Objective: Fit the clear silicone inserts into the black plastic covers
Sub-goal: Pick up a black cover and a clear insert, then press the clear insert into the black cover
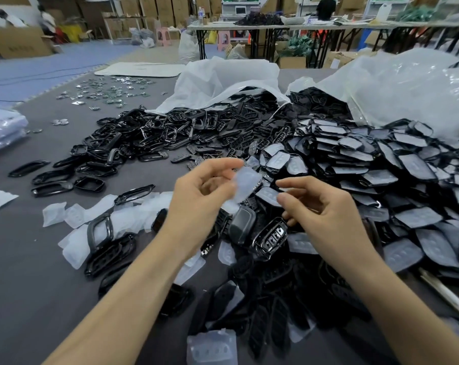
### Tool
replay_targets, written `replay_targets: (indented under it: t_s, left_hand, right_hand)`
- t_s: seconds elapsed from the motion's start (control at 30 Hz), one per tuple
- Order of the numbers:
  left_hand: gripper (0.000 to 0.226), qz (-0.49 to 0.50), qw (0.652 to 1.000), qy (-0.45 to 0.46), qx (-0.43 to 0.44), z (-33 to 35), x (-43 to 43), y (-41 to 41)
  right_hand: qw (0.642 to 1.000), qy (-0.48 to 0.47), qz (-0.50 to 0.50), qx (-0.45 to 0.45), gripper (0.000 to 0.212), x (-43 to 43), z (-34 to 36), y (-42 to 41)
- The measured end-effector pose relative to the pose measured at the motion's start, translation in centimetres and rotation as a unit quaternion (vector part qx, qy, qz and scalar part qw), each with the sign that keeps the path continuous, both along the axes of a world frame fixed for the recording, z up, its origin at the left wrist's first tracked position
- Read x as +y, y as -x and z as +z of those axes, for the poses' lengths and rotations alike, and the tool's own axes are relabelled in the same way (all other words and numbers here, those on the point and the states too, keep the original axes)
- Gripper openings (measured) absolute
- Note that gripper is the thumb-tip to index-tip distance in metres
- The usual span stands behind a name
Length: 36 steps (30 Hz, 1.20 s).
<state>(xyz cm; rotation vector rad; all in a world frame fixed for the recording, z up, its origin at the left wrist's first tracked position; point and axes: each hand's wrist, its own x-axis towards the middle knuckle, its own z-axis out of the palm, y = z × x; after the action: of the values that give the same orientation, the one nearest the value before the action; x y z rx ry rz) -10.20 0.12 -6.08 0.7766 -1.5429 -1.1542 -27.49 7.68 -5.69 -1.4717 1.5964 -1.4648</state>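
A warehouse table (51,272) lies heaped with black covers (149,143), with fitted covers (381,180) stacked at the right. The left hand (196,204) pinches a clear insert (245,183) above the pile, likely to orient it. The right hand (325,206) hovers just beside it, fingers loosely curled and apparently empty, probably ready to pick a cover. Spare inserts (78,214) lie nearby.
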Motion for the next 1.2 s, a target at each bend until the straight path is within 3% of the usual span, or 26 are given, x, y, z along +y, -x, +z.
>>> replay_targets:
  t_s: [0.1, 0.23, 0.33, 0.6, 0.9, 1.2]
  left_hand:
    - [0.032, -0.058, 0.998, -0.03, 0.018, -0.4, 1.2, 1.3]
    - [0.034, -0.05, 0.999, -0.017, -0.006, -0.4, 2.0, 1.7]
    - [0.03, -0.063, 0.997, -0.05, -0.001, -0.4, 2.3, 2.2]
    - [0.014, -0.043, 0.998, -0.055, 0.008, -0.6, 2.1, 2.5]
    - [0.005, -0.054, 0.996, -0.073, 0.018, -0.6, 2.1, 2.4]
    - [0.023, -0.041, 0.997, -0.06, -0.003, -0.7, 2.0, 2.3]
  right_hand:
    - [0.996, 0.0, 0.046, -0.075, 0.017, 0.0, 0.0, -0.6]
    - [0.991, 0.005, 0.066, -0.118, 0.012, -0.1, 0.0, -0.6]
    - [0.988, 0.009, 0.055, -0.145, 0.004, 0.0, 0.0, -0.3]
    - [0.976, 0.0, 0.03, -0.217, 0.016, -0.1, 0.2, 0.0]
    - [0.976, -0.017, 0.038, -0.214, 0.016, -0.2, 0.3, 0.6]
    - [0.975, -0.058, 0.07, -0.205, 0.013, -0.4, 0.1, 0.5]
